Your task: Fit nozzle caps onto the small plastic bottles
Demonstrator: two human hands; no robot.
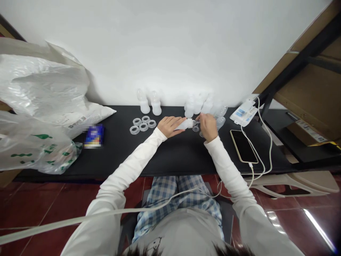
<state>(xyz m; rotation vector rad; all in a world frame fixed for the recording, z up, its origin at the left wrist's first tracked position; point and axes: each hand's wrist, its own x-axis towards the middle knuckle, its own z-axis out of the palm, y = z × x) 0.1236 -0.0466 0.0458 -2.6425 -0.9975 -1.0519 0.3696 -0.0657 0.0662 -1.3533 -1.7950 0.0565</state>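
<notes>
My left hand (168, 126) is wrapped round a white feeding bottle (184, 124) that lies tilted on its side, its top end to the right. A clear teat (195, 123) sits at that end. My right hand (209, 125) is closed, its fingertips pinched at the tip of the teat. Just below lie small clear teats (195, 128), partly hidden by the right hand. Left of my left hand several translucent screw rings (143, 127) lie flat. Behind them two bottles with teats (156, 106) stand upright.
Several white bottles (197, 104) stand at the wall, with clear domed caps (220, 122) beside them. A phone (243, 145) on a cable and a white power strip (244, 112) lie right. Plastic bags (39, 85) and a blue packet (94, 136) occupy the left of the black table (183, 156).
</notes>
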